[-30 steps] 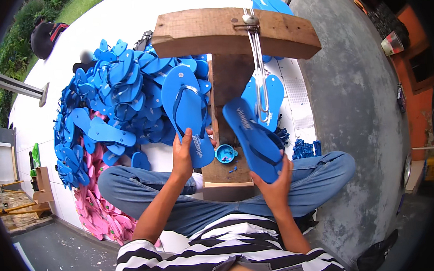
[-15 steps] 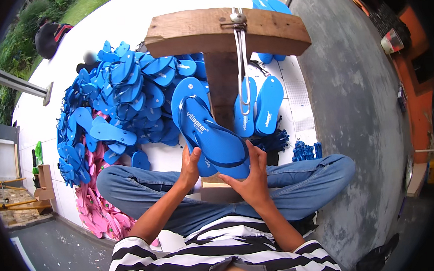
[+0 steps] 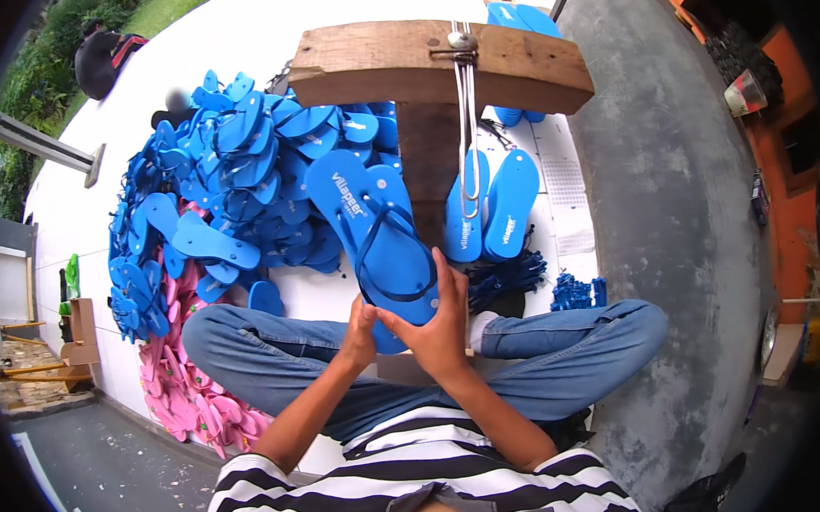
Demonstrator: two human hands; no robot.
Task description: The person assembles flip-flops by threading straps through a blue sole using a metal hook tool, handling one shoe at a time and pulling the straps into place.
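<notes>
Above my lap I hold a pair of blue flip-flops, one laid over the other. The upper one has its printed end pointing up and left, and its dark blue strap lies near my hands. My left hand grips the lower left edge, thumb up. My right hand is wrapped round the lower right side, thumb on the sole near the strap end. Just right of them, two blue flip-flop soles lie side by side beneath a white cord loop.
A wooden T-shaped stand rises in front of me, the cord hanging from its nail. To the left lies a big heap of blue flip-flops with pink ones below. Blue straps are bundled at right. A person is far left.
The upper flip-flop has shifted up and left over the other, its printed end now at the top. My right hand has moved left, closer to my left hand.
</notes>
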